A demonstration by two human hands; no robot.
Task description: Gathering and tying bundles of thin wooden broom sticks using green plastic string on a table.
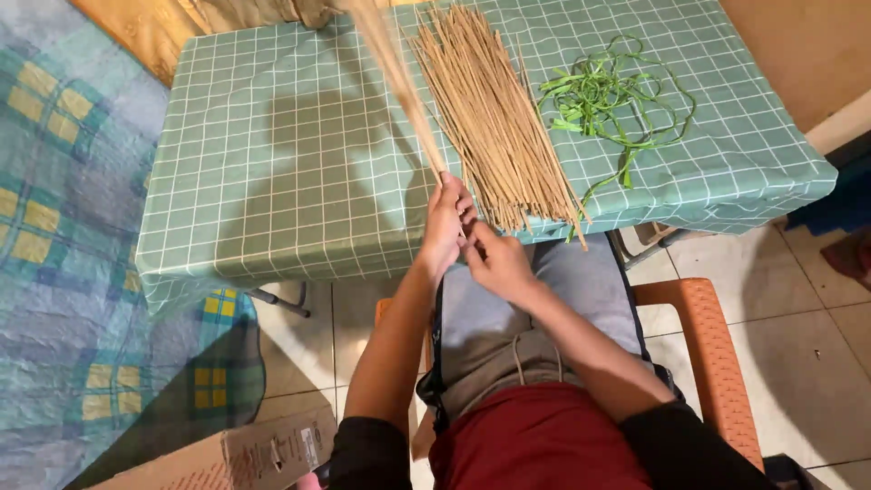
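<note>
Thin tan sticks [494, 118] fan across checked cloth [281, 154], centre frame; left hand [445, 227] grips a raised bundle [395, 77]; right hand [497, 261] pinches its base.

A green checked table [272, 163] carries tan sticks [494, 118] and green strips [608, 95].

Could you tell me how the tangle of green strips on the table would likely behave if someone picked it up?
The green strips lie in loose curls and loops, so they would probably hang floppy rather than hold shape. They look thin and ribbon-like, so likely very light. Being intertwined, several would probably lift together, unlike the straight tan sticks beside them.
</note>
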